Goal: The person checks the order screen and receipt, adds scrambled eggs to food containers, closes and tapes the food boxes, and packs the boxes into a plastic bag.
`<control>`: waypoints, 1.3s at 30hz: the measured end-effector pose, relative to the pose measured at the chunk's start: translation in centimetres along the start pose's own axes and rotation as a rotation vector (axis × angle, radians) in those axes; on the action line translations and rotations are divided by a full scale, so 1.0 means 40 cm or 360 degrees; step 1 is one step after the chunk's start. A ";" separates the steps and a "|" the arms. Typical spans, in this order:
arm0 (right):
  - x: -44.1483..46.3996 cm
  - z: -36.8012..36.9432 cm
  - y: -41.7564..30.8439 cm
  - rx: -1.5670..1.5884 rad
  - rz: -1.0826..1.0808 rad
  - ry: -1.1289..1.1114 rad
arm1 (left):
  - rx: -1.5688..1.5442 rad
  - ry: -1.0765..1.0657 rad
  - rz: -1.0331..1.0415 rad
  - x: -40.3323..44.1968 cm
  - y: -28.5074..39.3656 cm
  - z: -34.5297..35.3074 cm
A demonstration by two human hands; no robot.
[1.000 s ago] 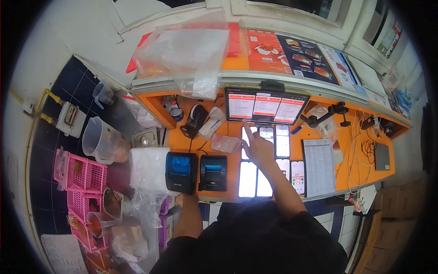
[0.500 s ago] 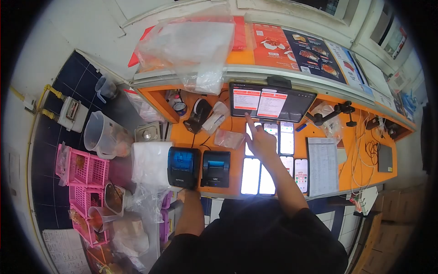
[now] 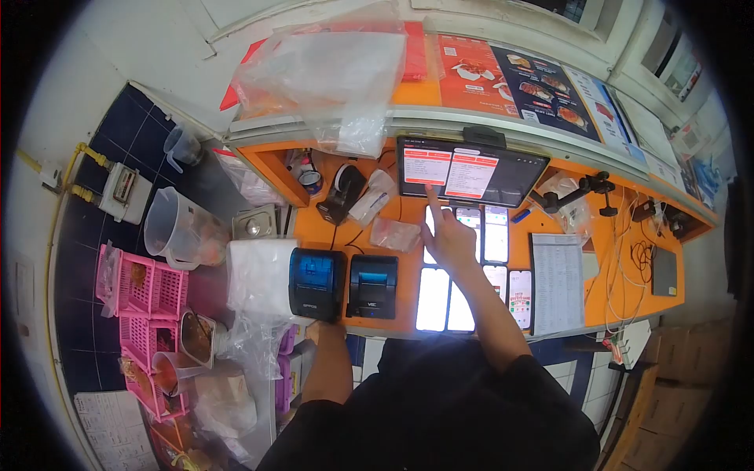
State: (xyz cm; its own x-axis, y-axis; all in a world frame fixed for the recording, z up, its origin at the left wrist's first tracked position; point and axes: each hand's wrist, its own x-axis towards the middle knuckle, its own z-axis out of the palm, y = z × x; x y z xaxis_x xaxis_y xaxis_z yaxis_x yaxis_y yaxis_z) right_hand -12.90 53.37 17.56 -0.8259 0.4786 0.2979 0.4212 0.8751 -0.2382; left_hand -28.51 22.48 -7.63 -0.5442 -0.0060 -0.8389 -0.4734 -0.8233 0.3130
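Note:
My right hand (image 3: 449, 238) is over the phones with its index finger stretched up to the lower left of the tablet screen (image 3: 471, 174); it holds nothing. Two white and red panels show on the left of that screen. Lit phones (image 3: 432, 300) lie in two rows beneath and beside my right hand. My left hand (image 3: 320, 326) is at the counter's front edge, by the blue-topped printer (image 3: 316, 282); its fingers are hidden under the printer. A second black printer (image 3: 372, 286) stands between my two arms.
Right of the phones lies a printed sheet (image 3: 557, 282). A black clamp arm (image 3: 577, 193) and loose cables are farther right. Plastic bags (image 3: 314, 71) lie on the upper shelf. Pink baskets (image 3: 149, 286) and a clear plastic jug (image 3: 181, 228) are at left.
The tablet screen has gone from three panels to two. My right index finger remains near the screen's lower left. The view has shifted slightly; my left hand stays by the printer.

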 end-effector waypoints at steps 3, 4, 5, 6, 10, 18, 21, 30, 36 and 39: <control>0.000 0.006 0.001 0.0047 0.0027 0.0017 | -0.0003 -0.0005 -0.0001 0.002 -0.001 0.003; 0.003 0.005 0.001 0.0040 0.0034 0.0007 | -0.0004 -0.0006 -0.0002 -0.002 0.000 0.001; 0.005 0.003 0.000 0.0035 0.0044 -0.0006 | -0.0006 -0.0007 -0.0005 -0.003 0.002 0.003; 0.004 0.000 0.000 0.0029 0.0054 -0.0021 | -0.0006 -0.0004 -0.0009 -0.004 0.000 0.001; 0.004 -0.006 -0.007 0.0019 0.0063 -0.0059 | -0.0009 -0.0008 -0.0011 -0.001 0.003 0.006; -0.011 -0.007 -0.011 0.0069 0.0120 -0.0183 | -0.0024 -0.0012 -0.0013 -0.004 0.005 0.004; -0.021 -0.003 -0.007 0.0071 0.0076 -0.0216 | -0.0023 -0.0014 -0.0005 0.000 0.003 0.006; -0.031 0.015 -0.008 0.0038 0.0029 -0.0176 | -0.0041 -0.0020 -0.0012 0.000 0.003 0.007; -0.021 0.008 -0.012 0.0012 0.0063 -0.0273 | -0.0052 -0.0030 -0.0010 -0.003 0.004 -0.003; -0.013 0.005 -0.012 0.0022 0.0091 -0.0276 | -0.0057 -0.0040 -0.0004 -0.004 0.003 -0.016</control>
State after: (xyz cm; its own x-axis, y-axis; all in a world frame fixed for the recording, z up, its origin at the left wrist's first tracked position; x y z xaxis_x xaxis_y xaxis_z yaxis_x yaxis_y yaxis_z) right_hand -12.75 52.69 17.32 -0.8534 0.5073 0.1198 0.4653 0.8450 -0.2633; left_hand -28.01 22.02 -7.74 -0.5604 0.0099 -0.8281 -0.4498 -0.8432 0.2943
